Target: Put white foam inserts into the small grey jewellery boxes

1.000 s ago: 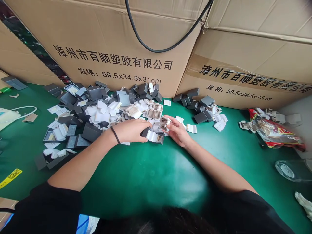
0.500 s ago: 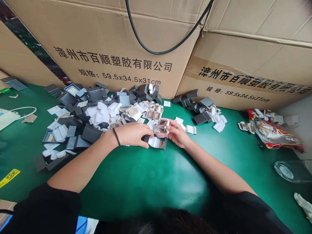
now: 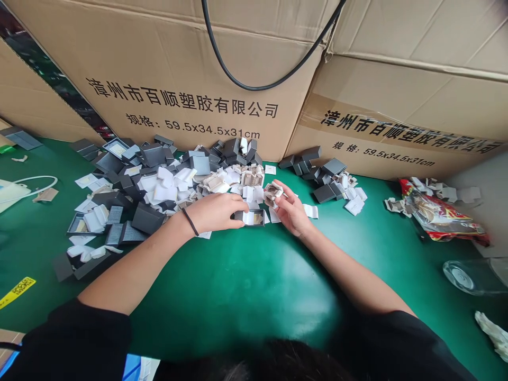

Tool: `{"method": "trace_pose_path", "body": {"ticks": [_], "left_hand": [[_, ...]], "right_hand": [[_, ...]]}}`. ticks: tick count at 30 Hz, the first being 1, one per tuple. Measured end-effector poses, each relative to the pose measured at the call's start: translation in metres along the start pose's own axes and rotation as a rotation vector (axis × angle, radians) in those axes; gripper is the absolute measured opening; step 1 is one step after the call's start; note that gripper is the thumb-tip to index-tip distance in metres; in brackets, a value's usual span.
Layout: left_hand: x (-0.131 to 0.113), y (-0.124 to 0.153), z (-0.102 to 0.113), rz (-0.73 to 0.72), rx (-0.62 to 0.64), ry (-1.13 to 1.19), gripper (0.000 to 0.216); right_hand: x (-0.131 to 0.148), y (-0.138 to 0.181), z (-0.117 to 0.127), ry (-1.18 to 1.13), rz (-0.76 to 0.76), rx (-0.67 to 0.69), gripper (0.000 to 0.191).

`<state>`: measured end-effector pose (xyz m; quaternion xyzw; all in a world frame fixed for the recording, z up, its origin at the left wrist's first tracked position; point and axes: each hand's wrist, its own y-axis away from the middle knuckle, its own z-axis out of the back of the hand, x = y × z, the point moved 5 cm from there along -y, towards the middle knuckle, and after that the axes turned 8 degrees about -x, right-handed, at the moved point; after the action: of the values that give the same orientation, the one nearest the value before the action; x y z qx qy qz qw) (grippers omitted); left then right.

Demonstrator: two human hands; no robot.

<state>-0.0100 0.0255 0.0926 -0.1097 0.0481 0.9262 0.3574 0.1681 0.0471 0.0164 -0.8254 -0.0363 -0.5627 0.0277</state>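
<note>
My left hand (image 3: 222, 211) is closed on the left end of a small dark box (image 3: 260, 217), open at the top with white and beige material inside. Between the fingers and thumb of my right hand (image 3: 291, 211) is a folded beige cardboard insert (image 3: 272, 194), raised a little to the right of the box. Just behind both hands lies a heap of white and beige paper inserts (image 3: 164, 185). Dark grey boxes (image 3: 148, 218) are piled among and around them, to the left of my left hand.
Large brown cartons (image 3: 178, 58) stand along the back, a black cable (image 3: 254, 87) hanging before them. On the right are more dark boxes (image 3: 325, 193), a red plastic bag (image 3: 444, 211) and a clear glass (image 3: 462, 276). A yellow label (image 3: 18, 291) lies left on the green table (image 3: 238, 296).
My right hand has lifted the beige insert up and away to the right of the box. The dark box, with my left hand at its end, has shifted slightly away from me.
</note>
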Motion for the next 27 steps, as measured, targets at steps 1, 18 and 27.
{"method": "trace_pose_path", "body": {"ticks": [1, 18, 27], "left_hand": [[0.0, 0.0, -0.001, -0.005, -0.006, -0.005, 0.03], [-0.003, -0.003, -0.004, -0.067, -0.023, -0.026, 0.018], [0.0, -0.003, -0.006, -0.064, -0.029, -0.059, 0.018]], "right_hand": [[-0.001, 0.0, 0.0, 0.034, 0.007, 0.002, 0.063], [-0.007, 0.024, -0.023, 0.661, 0.359, 0.251, 0.057], [0.0, 0.028, -0.03, 0.955, 0.539, 0.246, 0.049]]}}
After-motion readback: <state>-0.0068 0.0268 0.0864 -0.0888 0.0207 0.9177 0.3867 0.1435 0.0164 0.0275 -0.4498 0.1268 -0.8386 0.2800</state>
